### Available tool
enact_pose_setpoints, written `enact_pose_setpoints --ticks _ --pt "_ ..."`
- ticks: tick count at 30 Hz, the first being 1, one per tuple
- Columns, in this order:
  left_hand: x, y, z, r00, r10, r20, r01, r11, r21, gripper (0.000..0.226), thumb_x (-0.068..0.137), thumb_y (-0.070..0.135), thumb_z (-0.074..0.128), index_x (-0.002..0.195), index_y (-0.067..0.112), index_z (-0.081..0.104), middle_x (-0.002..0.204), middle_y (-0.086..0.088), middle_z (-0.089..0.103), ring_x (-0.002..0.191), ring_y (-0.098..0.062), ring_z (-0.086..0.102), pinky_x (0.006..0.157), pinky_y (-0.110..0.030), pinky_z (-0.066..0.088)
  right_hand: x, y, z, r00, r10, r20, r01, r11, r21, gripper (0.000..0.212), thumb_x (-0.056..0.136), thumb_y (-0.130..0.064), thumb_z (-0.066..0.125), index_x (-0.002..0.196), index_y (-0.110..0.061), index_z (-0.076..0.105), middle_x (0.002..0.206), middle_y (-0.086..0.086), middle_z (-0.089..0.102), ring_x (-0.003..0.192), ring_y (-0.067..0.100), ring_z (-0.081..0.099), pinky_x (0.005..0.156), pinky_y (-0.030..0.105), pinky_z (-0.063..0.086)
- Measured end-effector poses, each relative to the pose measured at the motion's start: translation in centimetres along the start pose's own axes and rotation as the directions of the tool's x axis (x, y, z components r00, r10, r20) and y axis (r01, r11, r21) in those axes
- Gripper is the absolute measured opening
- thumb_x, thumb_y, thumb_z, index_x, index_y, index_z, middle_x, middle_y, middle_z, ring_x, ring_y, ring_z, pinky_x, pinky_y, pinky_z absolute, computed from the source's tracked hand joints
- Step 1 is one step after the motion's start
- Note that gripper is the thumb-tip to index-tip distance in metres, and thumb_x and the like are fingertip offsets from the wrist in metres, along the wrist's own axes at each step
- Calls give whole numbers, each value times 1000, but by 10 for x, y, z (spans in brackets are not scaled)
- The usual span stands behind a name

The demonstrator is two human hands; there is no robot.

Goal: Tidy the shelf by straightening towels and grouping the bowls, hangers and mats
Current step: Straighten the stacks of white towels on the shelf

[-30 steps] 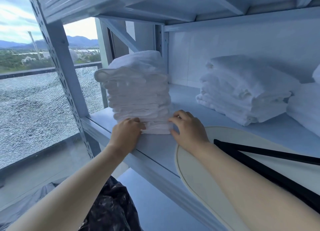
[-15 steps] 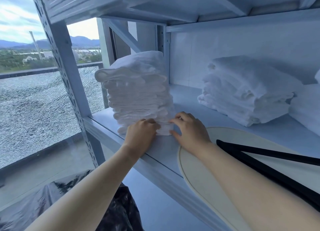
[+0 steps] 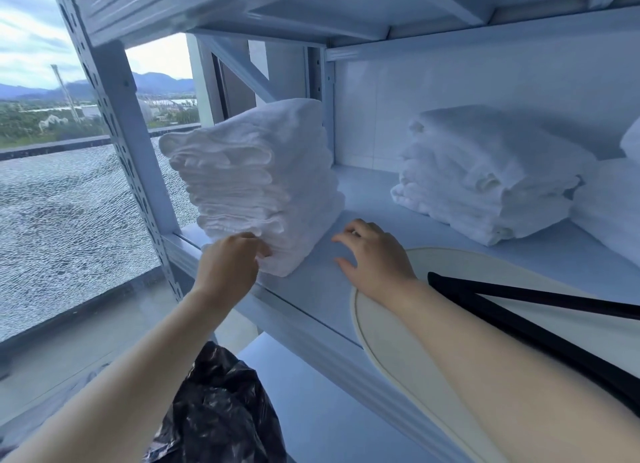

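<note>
A tall stack of folded white towels [image 3: 256, 182] stands at the left end of the white shelf board [image 3: 363, 199]. My left hand [image 3: 230, 265] touches the stack's lower front corner, its fingers pinching the bottom towels. My right hand [image 3: 375, 254] hovers just right of the stack, fingers spread, holding nothing. A second, lower pile of white towels [image 3: 485, 175] lies at the back right. A cream oval mat [image 3: 408, 324] overhangs the shelf's front edge under my right forearm, with a black hanger [image 3: 540, 299] lying on it.
A third towel pile [image 3: 620, 202] shows at the right edge. The perforated shelf post [image 3: 117, 123] stands left of the tall stack, an upper shelf [image 3: 311, 8] overhead. A crumpled black plastic bag [image 3: 221, 410] sits below. Cracked window glass [image 3: 62, 220] is at left.
The tall stack has turned and slid back on the shelf. My right hand has come off it and drawn to the right; my left hand stays at its front corner.
</note>
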State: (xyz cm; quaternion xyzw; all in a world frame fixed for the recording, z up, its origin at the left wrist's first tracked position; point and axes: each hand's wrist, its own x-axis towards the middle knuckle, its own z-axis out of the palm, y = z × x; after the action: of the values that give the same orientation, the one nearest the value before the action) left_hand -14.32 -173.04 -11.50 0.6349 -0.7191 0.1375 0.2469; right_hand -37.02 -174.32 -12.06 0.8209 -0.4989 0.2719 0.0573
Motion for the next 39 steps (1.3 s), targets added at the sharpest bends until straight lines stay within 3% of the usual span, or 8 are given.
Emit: enact_pose_setpoints --ticks 4,8,14,20,23,28,35,39 --pt "-5 18 -3 997 46 -65 -49 998 -45 31 83 9 54 103 27 69 110 11 65 92 -21 63 62 -25 38 0 -3 -1 1000 2 29 -2 1000 -6 32 90 -25 55 122 -19 56 123 0 50 110 21 48 87 34 40" --pt "-6 27 1 974 150 -170 -163 985 -64 18 81 19 65 98 24 71 100 8 66 89 -23 63 56 -27 43 -1 -5 -3 1000 -3 31 3 1000 1 33 90 -26 55 123 -19 56 124 -1 50 111 21 48 88 35 40" --pt "6 26 2 931 286 -227 -289 957 22 28 63 29 82 88 24 71 96 2 60 88 -20 57 47 -26 45 11 -8 -7 1000 -16 -4 16 1000 8 36 89 -27 57 124 -19 57 123 0 50 112 20 48 86 32 39" --pt "26 34 8 927 332 -176 -322 943 83 47 46 40 87 87 23 73 105 -3 61 99 -25 59 64 -34 51 34 -4 -14 1000 -10 -29 10 1000 -2 35 89 -28 58 123 -20 57 125 0 50 114 20 48 85 31 40" --pt "28 30 18 914 346 -214 -334 938 93 36 39 31 86 72 24 74 102 -3 62 99 -19 50 66 -30 50 41 -1 -10 1000 -12 4 12 1000 -7 38 89 -28 58 126 -20 54 130 0 48 116 21 47 87 32 42" --pt "32 17 20 907 352 -230 -341 936 86 34 37 22 84 69 23 72 100 -1 61 98 -15 41 64 -27 50 46 0 9 988 -47 145 46 999 13 58 89 -31 59 142 -26 36 151 -1 27 136 19 30 103 32 35" --pt "25 -22 21 928 301 -219 -284 953 106 44 39 12 80 77 16 60 107 0 41 103 -20 40 63 -30 48 59 -7 25 981 -139 137 134 990 39 74 89 -28 60 148 -31 16 158 -5 2 144 18 13 107 36 35" --pt "23 -21 22 912 344 -225 -297 930 217 54 43 20 76 95 16 63 116 -8 43 109 -27 41 82 -37 45 67 -13 30 978 -176 116 171 984 51 77 88 -27 61 148 -31 13 158 -6 -3 144 19 11 105 37 38"
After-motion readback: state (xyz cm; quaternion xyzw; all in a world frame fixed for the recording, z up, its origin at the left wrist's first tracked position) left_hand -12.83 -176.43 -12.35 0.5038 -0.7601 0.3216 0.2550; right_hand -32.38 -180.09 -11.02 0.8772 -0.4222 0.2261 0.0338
